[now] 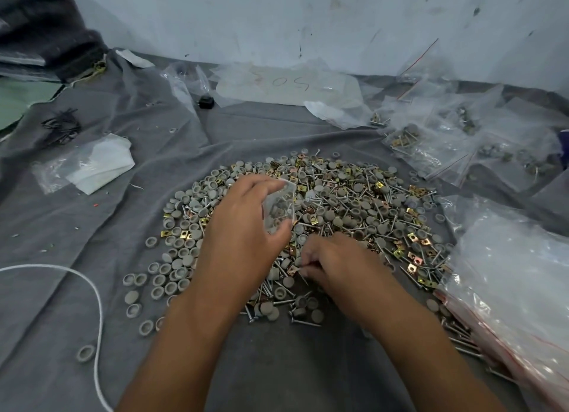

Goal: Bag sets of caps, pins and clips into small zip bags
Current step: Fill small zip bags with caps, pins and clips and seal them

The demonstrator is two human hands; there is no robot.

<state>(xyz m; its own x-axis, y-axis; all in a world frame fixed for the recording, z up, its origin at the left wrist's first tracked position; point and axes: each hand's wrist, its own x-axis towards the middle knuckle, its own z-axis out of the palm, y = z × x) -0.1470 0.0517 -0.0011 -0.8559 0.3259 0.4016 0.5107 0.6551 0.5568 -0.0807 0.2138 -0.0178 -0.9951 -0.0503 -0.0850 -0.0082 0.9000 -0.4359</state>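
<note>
Nearest, the right hand (332, 262) digs into the heap (308, 224), its grip pinching a pin (303, 270) whose shaft points left. Just up-left, the left hand (246, 224) holds the small zip bag (278, 210), its mouth hidden.

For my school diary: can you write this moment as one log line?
left hand: holds small zip bag | right hand: picking pins from pile

We see two hands, left (243, 224) and right (335, 264). One held zip bag (278, 208). Caps (172, 270) at nine o'clock, pins (363, 193) and clips (412, 268) are too many to count.
</note>
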